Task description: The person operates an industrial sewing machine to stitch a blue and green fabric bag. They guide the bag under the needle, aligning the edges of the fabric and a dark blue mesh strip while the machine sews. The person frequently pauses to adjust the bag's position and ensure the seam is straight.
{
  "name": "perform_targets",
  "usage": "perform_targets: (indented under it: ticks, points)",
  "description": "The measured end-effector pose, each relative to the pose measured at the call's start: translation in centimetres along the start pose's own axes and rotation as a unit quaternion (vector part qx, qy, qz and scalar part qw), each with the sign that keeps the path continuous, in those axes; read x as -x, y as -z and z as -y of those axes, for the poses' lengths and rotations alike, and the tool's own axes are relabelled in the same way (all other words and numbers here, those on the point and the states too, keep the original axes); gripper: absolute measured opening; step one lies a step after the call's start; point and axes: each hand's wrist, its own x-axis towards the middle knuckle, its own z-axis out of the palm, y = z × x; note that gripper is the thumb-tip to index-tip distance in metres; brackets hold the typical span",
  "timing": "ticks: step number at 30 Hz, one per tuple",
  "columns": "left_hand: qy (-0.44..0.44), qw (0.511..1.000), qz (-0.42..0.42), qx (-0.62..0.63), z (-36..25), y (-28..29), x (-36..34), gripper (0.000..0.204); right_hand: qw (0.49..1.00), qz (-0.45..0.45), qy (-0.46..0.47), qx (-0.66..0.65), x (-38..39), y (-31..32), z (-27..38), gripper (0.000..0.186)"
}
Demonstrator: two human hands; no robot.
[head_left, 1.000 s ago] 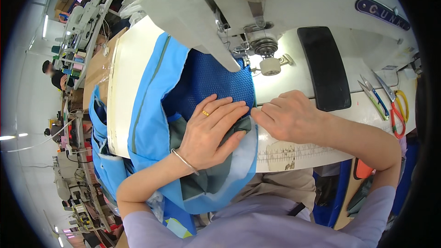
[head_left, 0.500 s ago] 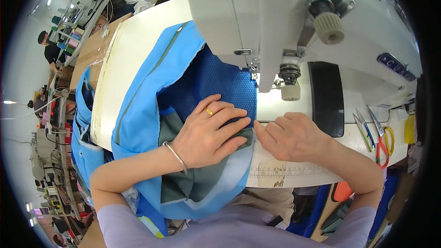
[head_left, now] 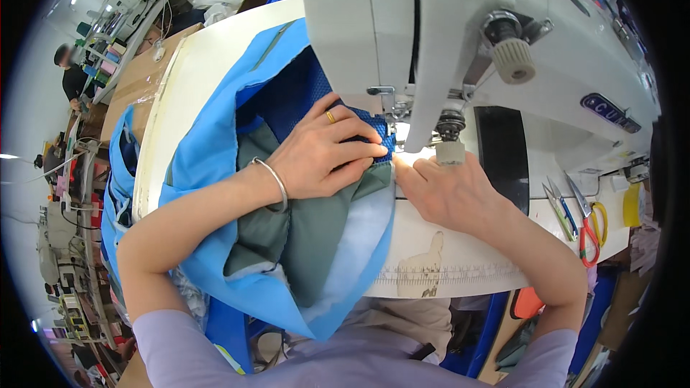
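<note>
Left hand [head_left: 323,151]: laid palm-down across the dark-blue honeycomb mesh [head_left: 305,82] and the grey-green cloth panel [head_left: 316,237], with fingers extended and pressing rather than grasping; wearing a plain gold ring [head_left: 330,116], with a round silver bangle [head_left: 279,185] at the wrist.
Right hand [head_left: 449,190]: curled narrow, with fingertips at the right border of the cloth, just beside the left hand's fingertips — cannot tell whether pinching it.
Sky-blue fabric piece [head_left: 205,129]: spread in loose folds on the white table [head_left: 410,237], bordering the mesh and the panel, and drooping over the table's near edge toward the lap.
White sewing machine [head_left: 467,36]: standing over the far side of the table, with a lit needle area just beyond both hands, at the mesh's right border.
Black rectangular phone [head_left: 503,158]: lying beyond the right forearm, partly hidden by the machine.
Red-and-yellow-handled metal scissors [head_left: 587,210]: lying near the table's right edge, beside small snips with green and blue handles [head_left: 560,205].
Printed ruler scale [head_left: 467,273]: running along the table's near edge.
Second sky-blue fabric piece [head_left: 118,179]: hanging at the table's left edge.
Co-worker in black [head_left: 74,80]: standing well apart, beyond the left edge.
</note>
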Motion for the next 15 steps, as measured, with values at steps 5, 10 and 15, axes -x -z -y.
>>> perform_targets:
  ticks: [5, 10, 15]
  points:
    - [-0.011, 1.0, 0.006, 0.017, 0.2, 0.7, -0.5, 0.025, 1.0, -0.018, -0.01, 0.011, 0.1, -0.4, 0.2, 0.017]
    - [0.061, 0.997, 0.029, -0.021, -4.8, 4.5, -0.6, 0.038, 0.998, -0.044, 0.017, 0.051, 1.2, -0.6, 0.4, 0.022]
    - [0.175, 0.98, 0.044, -0.084, -10.0, 3.7, 1.2, 0.048, 0.978, -0.182, 0.103, 0.006, 1.6, -0.2, 2.5, 0.029]
